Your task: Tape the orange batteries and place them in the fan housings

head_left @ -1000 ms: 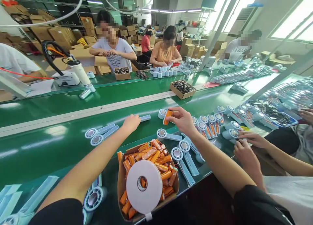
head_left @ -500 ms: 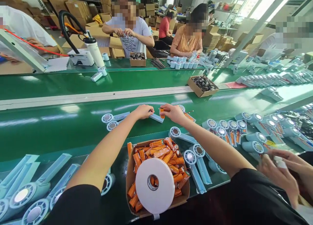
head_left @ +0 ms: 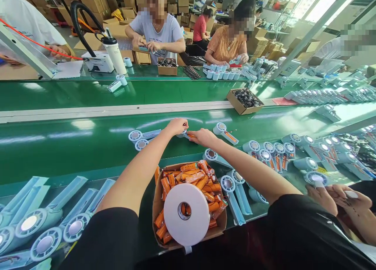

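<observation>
My left hand is closed in a pinch just above the round head of a light-blue handheld fan casing; what its fingertips hold is too small to make out. My right hand is closed over an orange wrapped battery, which lies along the casing's handle. Two more blue casings rest left of my hands on the green belt. To the right lies another casing with an orange battery in its handle. In front of me, a cardboard box holds many orange batteries under a white tape roll.
Blue casings crowd the near left, and casings with batteries the right. A co-worker's hands work at the far right. A box of small black parts stands across the belt. Other people sit opposite, beside a white tumbler.
The battery has moved from above the casing down into its handle with my right hand. My left hand has shifted right and up to the fan head. The view has shifted slightly.
</observation>
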`<move>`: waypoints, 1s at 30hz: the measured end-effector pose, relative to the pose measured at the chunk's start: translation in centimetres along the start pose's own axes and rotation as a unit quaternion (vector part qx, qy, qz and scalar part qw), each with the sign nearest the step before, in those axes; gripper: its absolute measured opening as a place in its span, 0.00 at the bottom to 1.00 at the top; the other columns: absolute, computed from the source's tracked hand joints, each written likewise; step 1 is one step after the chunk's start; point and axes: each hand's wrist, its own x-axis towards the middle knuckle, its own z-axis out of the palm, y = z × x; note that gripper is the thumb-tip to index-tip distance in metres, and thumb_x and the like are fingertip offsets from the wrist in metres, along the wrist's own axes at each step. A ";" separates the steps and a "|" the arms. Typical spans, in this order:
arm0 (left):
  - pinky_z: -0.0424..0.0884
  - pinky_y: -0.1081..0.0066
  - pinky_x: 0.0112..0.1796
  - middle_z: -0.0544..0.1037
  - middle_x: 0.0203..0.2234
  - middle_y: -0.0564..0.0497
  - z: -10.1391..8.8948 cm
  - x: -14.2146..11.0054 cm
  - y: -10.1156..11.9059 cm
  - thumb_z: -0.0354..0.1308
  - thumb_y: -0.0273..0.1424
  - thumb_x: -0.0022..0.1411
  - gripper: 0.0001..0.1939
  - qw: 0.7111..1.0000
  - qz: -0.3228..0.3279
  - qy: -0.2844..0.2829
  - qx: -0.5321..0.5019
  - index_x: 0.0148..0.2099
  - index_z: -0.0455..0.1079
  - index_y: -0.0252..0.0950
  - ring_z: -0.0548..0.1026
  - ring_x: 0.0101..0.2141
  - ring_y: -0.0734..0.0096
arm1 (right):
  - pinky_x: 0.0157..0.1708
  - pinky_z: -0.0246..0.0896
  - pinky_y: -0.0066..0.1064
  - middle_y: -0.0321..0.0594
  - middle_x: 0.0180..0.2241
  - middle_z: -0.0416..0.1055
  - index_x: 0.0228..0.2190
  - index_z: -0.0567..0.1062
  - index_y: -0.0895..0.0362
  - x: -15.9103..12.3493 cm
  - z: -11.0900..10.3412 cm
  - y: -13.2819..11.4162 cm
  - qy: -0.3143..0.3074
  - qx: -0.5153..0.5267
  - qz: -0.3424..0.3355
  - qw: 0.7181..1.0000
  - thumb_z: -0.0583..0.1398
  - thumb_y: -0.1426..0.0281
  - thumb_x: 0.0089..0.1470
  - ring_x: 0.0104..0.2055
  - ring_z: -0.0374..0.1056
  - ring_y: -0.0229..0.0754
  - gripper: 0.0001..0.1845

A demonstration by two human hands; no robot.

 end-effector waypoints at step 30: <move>0.77 0.54 0.53 0.81 0.49 0.45 0.6 2.1 3.0 0.62 0.41 0.73 0.14 1.000 -0.004 -0.012 0.004 0.51 0.76 0.36 0.79 0.49 0.62 | 0.35 0.64 0.30 0.36 0.30 0.78 0.48 0.73 0.58 -0.2 0.5 5.8 0.022 0.188 -0.017 0.982 0.57 0.65 0.69 0.32 0.72 0.41 0.12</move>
